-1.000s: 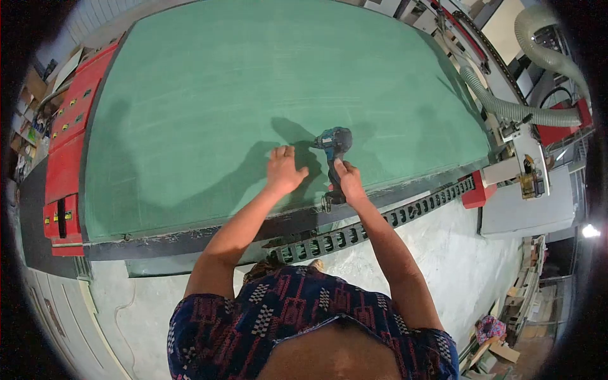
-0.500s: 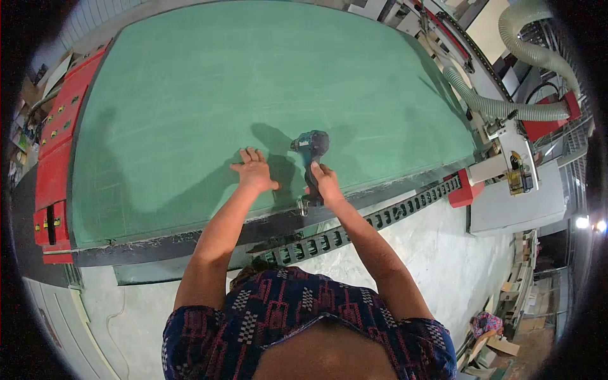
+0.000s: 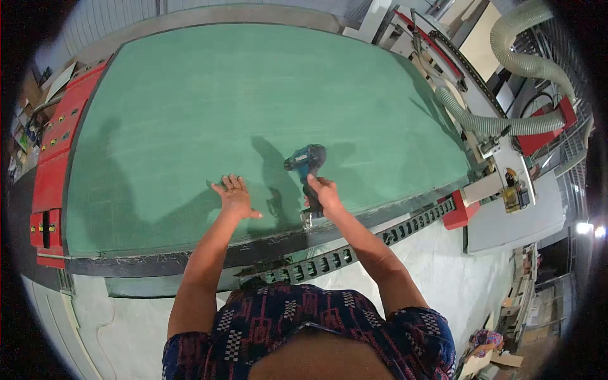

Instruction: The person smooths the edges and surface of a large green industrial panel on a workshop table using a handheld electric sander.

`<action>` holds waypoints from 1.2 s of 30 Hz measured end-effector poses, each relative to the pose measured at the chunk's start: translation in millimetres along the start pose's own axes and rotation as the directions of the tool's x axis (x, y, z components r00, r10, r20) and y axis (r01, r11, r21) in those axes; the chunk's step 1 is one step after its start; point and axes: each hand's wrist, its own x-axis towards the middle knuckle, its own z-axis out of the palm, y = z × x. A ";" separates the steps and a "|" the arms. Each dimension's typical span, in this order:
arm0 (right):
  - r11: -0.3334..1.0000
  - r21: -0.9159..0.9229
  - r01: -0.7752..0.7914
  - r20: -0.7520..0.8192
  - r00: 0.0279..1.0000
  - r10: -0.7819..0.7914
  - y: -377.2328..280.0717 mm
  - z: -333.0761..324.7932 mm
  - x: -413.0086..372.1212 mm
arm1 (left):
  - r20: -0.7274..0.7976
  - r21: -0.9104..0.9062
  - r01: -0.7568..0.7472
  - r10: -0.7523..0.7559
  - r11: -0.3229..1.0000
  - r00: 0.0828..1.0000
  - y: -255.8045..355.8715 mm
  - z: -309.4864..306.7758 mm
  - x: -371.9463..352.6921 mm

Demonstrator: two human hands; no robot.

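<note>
A teal and black cordless drill is in my right hand, its fingers wrapped round the handle, near the front edge of a large green table surface. The drill's head points left, and its base is beside the black front edge. To the left of the drill, my left hand has its fingers spread over the green surface and holds nothing. Shadows of the hands and drill fall on the surface.
Red panels line the table's left side. A black cable chain runs along the front edge. At the right stand a machine gantry, a ribbed grey hose and a red bracket.
My left hand has moved to the left and a little nearer to my body, away from the drill. The drill in my right hand has tilted slightly and shifted a little lower in the view.
</note>
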 end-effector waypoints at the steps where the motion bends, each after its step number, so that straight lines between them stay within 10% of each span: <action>1: 1.000 0.010 0.028 -0.008 1.000 -0.028 -2.4 -9.2 11.1 | 0.003 0.005 -0.001 0.001 1.000 1.000 -0.1 1.6 2.1; 12: 0.989 0.027 0.148 -0.293 0.947 -0.134 -49.4 -82.9 107.3 | -0.136 -0.008 -0.016 0.015 1.000 0.991 -3.2 17.1 1.5; 36: 1.000 -0.015 0.016 -0.259 0.966 -0.019 -45.3 -95.7 146.1 | -0.171 0.029 0.015 -0.010 0.999 0.985 1.8 13.1 0.1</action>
